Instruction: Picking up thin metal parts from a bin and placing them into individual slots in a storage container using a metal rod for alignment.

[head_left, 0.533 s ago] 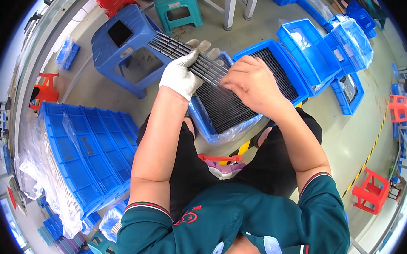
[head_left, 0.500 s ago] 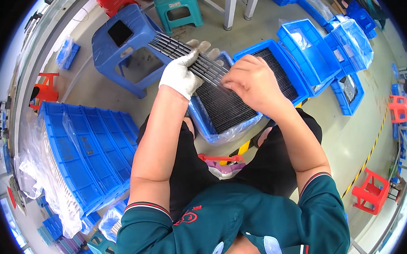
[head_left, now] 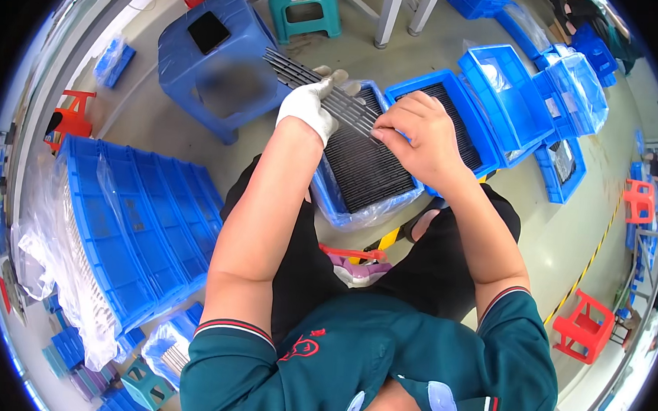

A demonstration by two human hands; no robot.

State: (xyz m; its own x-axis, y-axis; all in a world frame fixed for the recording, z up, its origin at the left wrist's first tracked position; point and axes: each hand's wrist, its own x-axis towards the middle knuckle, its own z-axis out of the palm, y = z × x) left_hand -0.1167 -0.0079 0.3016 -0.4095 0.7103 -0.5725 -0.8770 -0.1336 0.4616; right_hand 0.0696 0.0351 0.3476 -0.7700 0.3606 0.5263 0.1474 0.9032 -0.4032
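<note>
A bundle of long, thin dark rods (head_left: pixel 292 70) lies across my left hand (head_left: pixel 312 108), which wears a white glove and is closed around them. The rods slant from the upper left down to my bare right hand (head_left: pixel 420 133). Its thumb and fingers pinch the rods' near end. Below the hands is a blue plastic-lined crate (head_left: pixel 328 198) filled with rows of similar dark rods (head_left: pixel 364 179). To its right stands a second blue crate (head_left: pixel 491 159), also holding dark rods and partly hidden by my right hand.
A blue stool (head_left: pixel 174 67) with a flat black object (head_left: pixel 208 32) on top stands at the upper left. Tall stacked blue crates (head_left: pixel 134 225) rise at the left. More blue crates (head_left: pixel 499 84) lie at the upper right. A red stool (head_left: pixel 584 327) sits at the far right.
The whole view has shifted slightly. My right hand still pinches the rods' end, now with less blur. My left hand keeps hold of the bundle.
</note>
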